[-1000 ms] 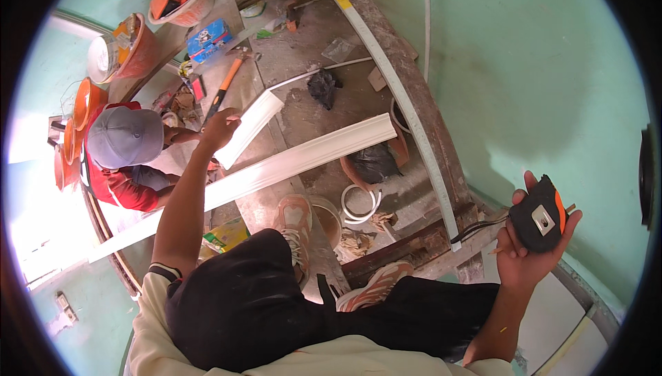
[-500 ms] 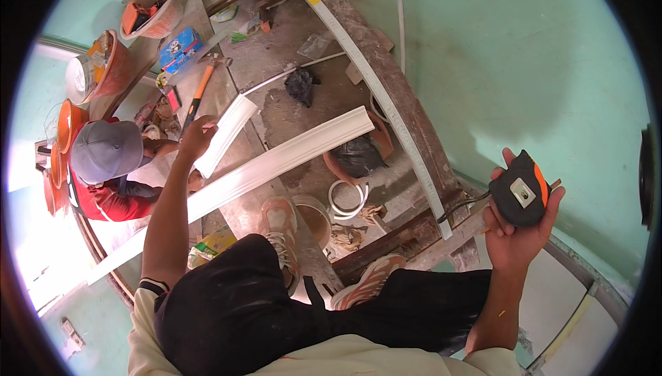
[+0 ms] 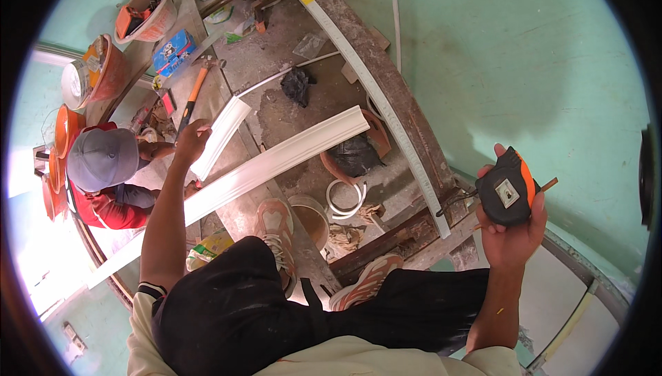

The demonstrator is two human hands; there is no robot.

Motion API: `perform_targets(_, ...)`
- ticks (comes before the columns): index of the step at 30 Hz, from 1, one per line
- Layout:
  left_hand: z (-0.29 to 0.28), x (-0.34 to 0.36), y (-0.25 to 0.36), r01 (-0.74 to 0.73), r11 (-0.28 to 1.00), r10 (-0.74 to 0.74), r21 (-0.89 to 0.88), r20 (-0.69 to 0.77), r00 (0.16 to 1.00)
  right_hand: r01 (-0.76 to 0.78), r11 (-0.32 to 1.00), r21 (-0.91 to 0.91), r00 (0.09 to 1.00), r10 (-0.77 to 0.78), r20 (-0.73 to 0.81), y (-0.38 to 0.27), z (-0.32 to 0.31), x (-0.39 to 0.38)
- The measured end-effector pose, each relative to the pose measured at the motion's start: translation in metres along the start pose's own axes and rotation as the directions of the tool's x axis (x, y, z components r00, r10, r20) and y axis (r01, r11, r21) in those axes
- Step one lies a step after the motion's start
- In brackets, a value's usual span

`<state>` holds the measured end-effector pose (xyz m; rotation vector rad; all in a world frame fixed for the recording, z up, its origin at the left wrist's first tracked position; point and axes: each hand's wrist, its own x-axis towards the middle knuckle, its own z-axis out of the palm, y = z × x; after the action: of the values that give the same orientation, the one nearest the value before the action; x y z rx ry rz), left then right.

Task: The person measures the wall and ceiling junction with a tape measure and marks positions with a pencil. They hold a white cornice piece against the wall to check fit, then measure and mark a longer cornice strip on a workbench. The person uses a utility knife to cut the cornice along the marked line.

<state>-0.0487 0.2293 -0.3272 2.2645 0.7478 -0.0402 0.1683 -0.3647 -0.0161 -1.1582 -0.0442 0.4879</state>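
Observation:
My left hand has its fingers bent and closed at the left edge of a short white moulding. Below that piece, a long white moulding slants across the planks. Out to the right, my right hand grips a black and orange tape measure, its fingers wrapped around the case. A thin brown stick like a pencil pokes out behind the case in the same hand. Left of my left arm, a co-worker in a grey cap and red top bends close, hands near the short moulding's lower end.
A claw hammer lies beyond my left hand, near a blue box. Orange buckets line the left side. A long metal straightedge runs along the far beam. A white hose coil and bucket are below the planks.
My right hand has drawn the tape measure slightly left and turned it a little. The view has shifted slightly; my left hand stays at the short moulding.

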Motion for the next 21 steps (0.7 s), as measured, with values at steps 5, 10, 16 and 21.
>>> perform_targets(5,0.0,0.002,-0.004,0.003,1.0,-0.003,-0.005,0.0,1.0,-0.01,0.999,-0.032,1.0,0.01,0.015,-0.003,-0.002,0.003)
perform_targets(10,0.001,0.001,-0.004,-0.017,1.0,0.017,0.014,-0.023,1.0,-0.057,0.998,-0.038,0.996,0.054,-0.078,0.0,-0.004,0.003)
perform_targets(16,0.003,0.002,-0.003,-0.036,0.999,0.037,0.027,-0.068,0.997,-0.262,0.916,-0.306,0.961,0.217,-0.172,0.019,-0.026,0.031)
perform_targets(21,0.008,0.003,-0.004,-0.019,1.0,0.019,0.004,-0.116,0.993,-0.265,0.355,-0.897,0.952,0.243,-0.185,0.079,-0.094,0.114)
